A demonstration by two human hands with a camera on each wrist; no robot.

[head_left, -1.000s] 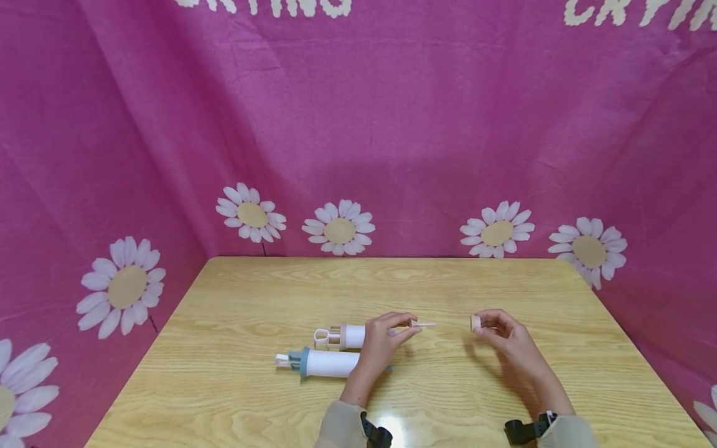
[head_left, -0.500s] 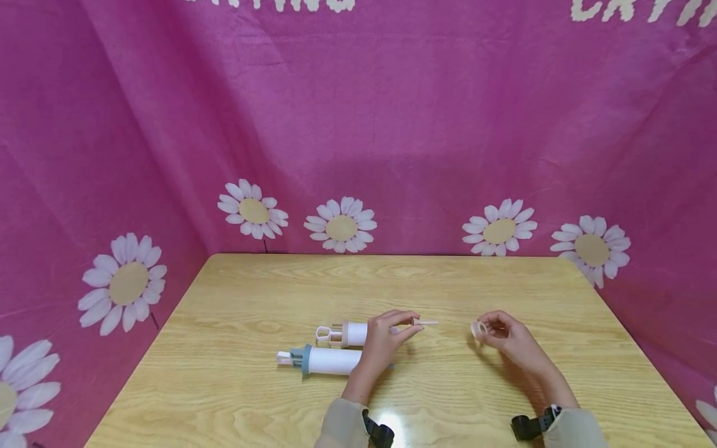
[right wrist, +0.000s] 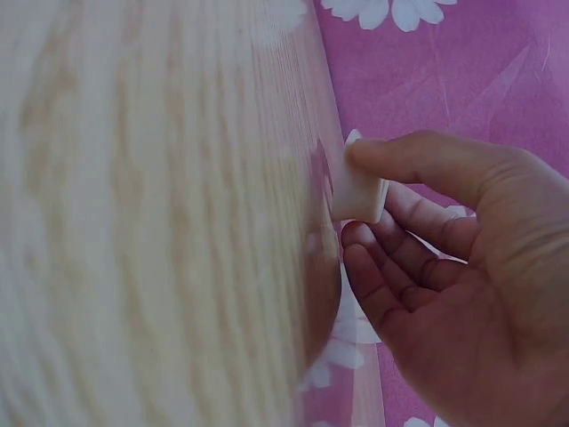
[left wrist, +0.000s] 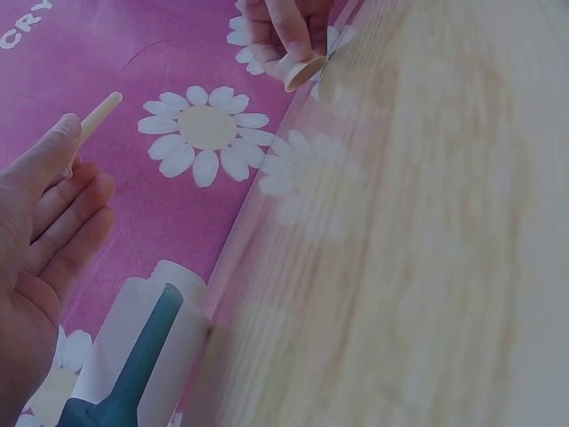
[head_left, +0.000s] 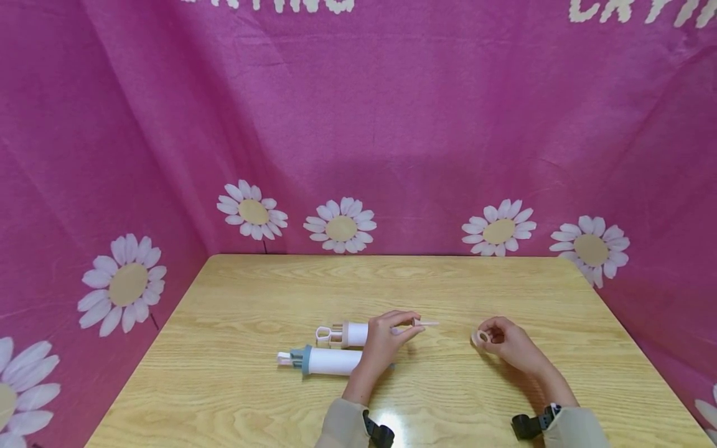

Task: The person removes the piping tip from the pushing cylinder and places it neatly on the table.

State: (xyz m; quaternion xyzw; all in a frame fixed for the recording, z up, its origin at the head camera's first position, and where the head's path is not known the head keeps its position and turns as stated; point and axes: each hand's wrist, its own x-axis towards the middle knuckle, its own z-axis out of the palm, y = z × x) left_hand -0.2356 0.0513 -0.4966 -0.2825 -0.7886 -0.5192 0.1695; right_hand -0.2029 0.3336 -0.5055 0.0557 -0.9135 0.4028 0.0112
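Note:
In the head view my left hand pinches a small pale nozzle between thumb and fingertips, its thin tip pointing right. The left wrist view shows this nozzle as a slim tapered tube; its base is hidden by the fingers. Further right, my right hand pinches a beige ring-shaped cap, its round opening turned toward the head camera. Close to the tabletop, the cap is gripped by thumb and fingers in the right wrist view; whether it touches the wood I cannot tell.
Two white syringe-like tubes lie side by side, partly behind my left hand: one with beige end parts, one with teal end parts. They lie on a wooden table. A pink curtain with daisies stands behind.
My right hand has turned the cap from edge-on to showing its opening and lowered it slightly. My left hand stays nearly still with the nozzle.

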